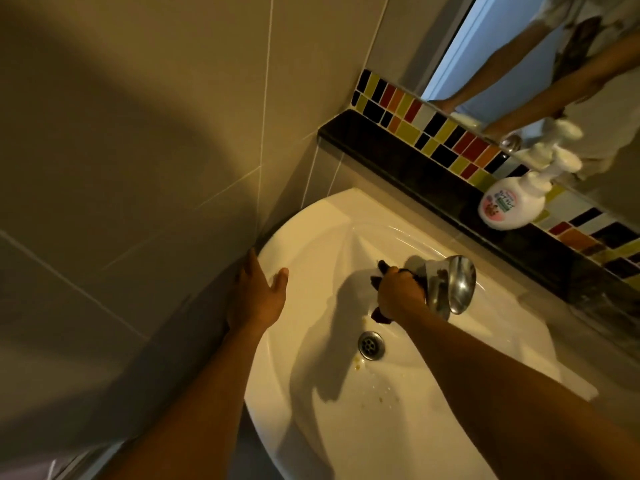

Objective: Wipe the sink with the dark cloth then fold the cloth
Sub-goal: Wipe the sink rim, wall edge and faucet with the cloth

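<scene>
A white ceramic sink point(311, 237) fills the lower middle of the head view, with a metal drain point(371, 344) and a few yellowish spots near it. My right hand point(400, 294) is shut on the dark cloth point(380, 315), bunched against the basin's back slope beside the chrome faucet point(453, 285). Bits of cloth stick out above and below the fist. My left hand point(258, 294) rests open on the sink's left rim, fingers spread, next to the tiled wall.
A black ledge point(398, 157) runs behind the sink, carrying a white pump soap bottle point(509, 206). Coloured mosaic tiles point(433, 128) and a mirror point(519, 64) rise above it. A beige tiled wall point(138, 168) closes the left side.
</scene>
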